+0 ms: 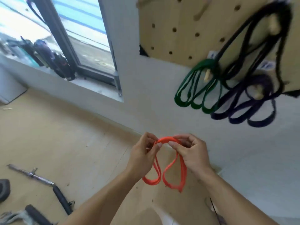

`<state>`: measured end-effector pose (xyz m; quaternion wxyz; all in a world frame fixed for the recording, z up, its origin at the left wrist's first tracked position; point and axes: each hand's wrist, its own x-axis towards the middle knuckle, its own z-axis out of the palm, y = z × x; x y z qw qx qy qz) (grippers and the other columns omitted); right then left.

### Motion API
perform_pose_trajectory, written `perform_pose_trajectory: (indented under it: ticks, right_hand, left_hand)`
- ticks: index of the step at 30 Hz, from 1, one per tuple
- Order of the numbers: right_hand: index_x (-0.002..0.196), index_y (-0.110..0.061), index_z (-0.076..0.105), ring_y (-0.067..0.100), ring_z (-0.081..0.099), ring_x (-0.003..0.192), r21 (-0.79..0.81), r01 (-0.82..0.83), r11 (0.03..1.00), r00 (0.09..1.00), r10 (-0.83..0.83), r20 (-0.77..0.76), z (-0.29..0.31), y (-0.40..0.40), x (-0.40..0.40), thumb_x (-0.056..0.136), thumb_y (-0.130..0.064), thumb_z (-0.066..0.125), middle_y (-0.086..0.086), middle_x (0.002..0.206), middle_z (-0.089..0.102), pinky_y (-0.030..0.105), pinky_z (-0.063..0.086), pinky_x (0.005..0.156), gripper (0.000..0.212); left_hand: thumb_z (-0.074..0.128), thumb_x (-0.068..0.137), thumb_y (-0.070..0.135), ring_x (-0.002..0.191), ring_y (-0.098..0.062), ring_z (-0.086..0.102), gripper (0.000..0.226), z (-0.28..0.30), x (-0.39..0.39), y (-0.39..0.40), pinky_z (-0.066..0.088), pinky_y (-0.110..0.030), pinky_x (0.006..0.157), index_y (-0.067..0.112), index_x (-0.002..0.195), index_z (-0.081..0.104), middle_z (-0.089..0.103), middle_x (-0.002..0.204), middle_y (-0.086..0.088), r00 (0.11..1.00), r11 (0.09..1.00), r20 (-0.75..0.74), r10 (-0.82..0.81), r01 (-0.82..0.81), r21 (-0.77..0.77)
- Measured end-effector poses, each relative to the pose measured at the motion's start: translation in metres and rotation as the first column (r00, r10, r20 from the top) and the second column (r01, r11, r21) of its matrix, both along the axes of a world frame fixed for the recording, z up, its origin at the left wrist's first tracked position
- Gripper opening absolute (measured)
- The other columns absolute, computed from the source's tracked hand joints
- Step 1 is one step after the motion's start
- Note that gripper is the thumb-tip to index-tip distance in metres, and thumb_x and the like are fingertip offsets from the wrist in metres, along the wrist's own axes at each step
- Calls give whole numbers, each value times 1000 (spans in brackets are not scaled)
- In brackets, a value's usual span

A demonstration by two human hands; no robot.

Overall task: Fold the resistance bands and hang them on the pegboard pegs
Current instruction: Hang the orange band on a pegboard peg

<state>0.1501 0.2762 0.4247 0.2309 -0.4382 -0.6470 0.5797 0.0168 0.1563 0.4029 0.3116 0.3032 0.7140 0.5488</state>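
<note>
Left hand (144,153) and right hand (190,151) both pinch the orange band (168,161) at its bunched top, lower centre, loops hanging, likely keeping folds together for a free peg on the pegboard (183,28) upper right.

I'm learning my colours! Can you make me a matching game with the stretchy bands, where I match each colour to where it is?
Bands:
1. orange band
2. green band
3. purple band
4. black band

Places:
A. highest on the pegboard
B. pinched by the left hand and right hand
C. lowest on the board, at the right
D. on a peg, left of the purple one

Pairs: 1-B, 2-D, 3-C, 4-A
</note>
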Motion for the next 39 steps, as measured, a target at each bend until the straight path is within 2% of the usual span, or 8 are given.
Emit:
perform_pose_trajectory:
  ticks: [3, 7, 13, 18, 23, 27, 31, 39]
  right_hand:
    - [91, -24, 76, 10, 76, 87, 31, -34, 999, 998, 35, -42, 101, 10, 16, 76, -16, 90, -6, 88, 80, 36, 61, 86, 22]
    - [93, -18, 69, 22, 76, 83, 78, -26, 997, 994, 34, -103, 185, 25, 32, 77, -17, 90, 4, 83, 79, 44, 60, 86, 26]
    - [93, -24, 68, 8, 75, 86, 142, -30, 989, 997, 40, -68, 240, 48, 31, 78, -19, 90, -7, 90, 79, 32, 58, 85, 27]
    - [99, -24, 70, 10, 76, 93, 136, 21, 990, 995, -7, -100, 263, 79, -2, 81, -6, 85, -7, 98, 80, 35, 64, 82, 30]
    - [102, -21, 70, 11, 77, 89, 97, 176, 980, 964, -151, -218, 275, 114, -62, 84, -6, 83, -3, 97, 80, 25, 62, 73, 26]
    - [94, -22, 73, 17, 77, 91, 18, 339, 941, 900, -319, -296, 269, 146, -110, 83, -3, 82, -3, 92, 81, 33, 60, 82, 24]
    - [92, -18, 74, 18, 77, 93, -43, 450, 892, 846, -441, -300, 256, 168, -132, 79, 0, 84, 0, 92, 81, 33, 59, 87, 24]
    - [96, -11, 72, 4, 74, 83, -15, 503, 864, 818, -482, -314, 253, 197, -145, 80, 1, 83, 0, 94, 79, 8, 53, 67, 24]
  left_hand:
    - [69, 96, 26, 83, -33, 69, 17, 95, 13, 13, 54, -54, 78, 34, 98, 54, 72, 86, -6, 1000, 996, -7, -29, 29, 89]
    - [69, 95, 17, 82, -29, 69, 18, 181, 20, 35, 53, -43, 76, 25, 96, 54, 69, 82, -9, 999, 984, -47, -22, 30, 174]
    - [72, 93, 18, 79, -27, 66, 16, 240, 13, 74, 56, -43, 74, 24, 92, 57, 68, 81, -2, 995, 967, -97, 17, 8, 255]
    - [73, 92, 18, 81, -25, 67, 16, 265, -25, 117, 55, -39, 77, 24, 90, 58, 69, 79, 0, 996, 960, -82, 27, -3, 281]
    - [74, 91, 19, 78, -21, 67, 17, 277, -83, 163, 53, -37, 78, 21, 92, 58, 70, 78, 3, 997, 955, -80, -10, 33, 294]
    - [77, 88, 23, 75, -21, 64, 19, 276, -129, 204, 53, -38, 73, 20, 93, 59, 71, 80, 2, 979, 957, -188, -81, 129, 260]
    - [76, 89, 25, 70, -4, 63, 18, 271, -149, 234, 47, -20, 66, 26, 90, 58, 71, 81, 8, 961, 962, -243, -133, 184, 202]
    - [73, 91, 32, 89, -11, 65, 14, 263, -159, 277, 47, -25, 72, 28, 96, 60, 70, 95, 6, 970, 973, -204, -135, 168, 155]
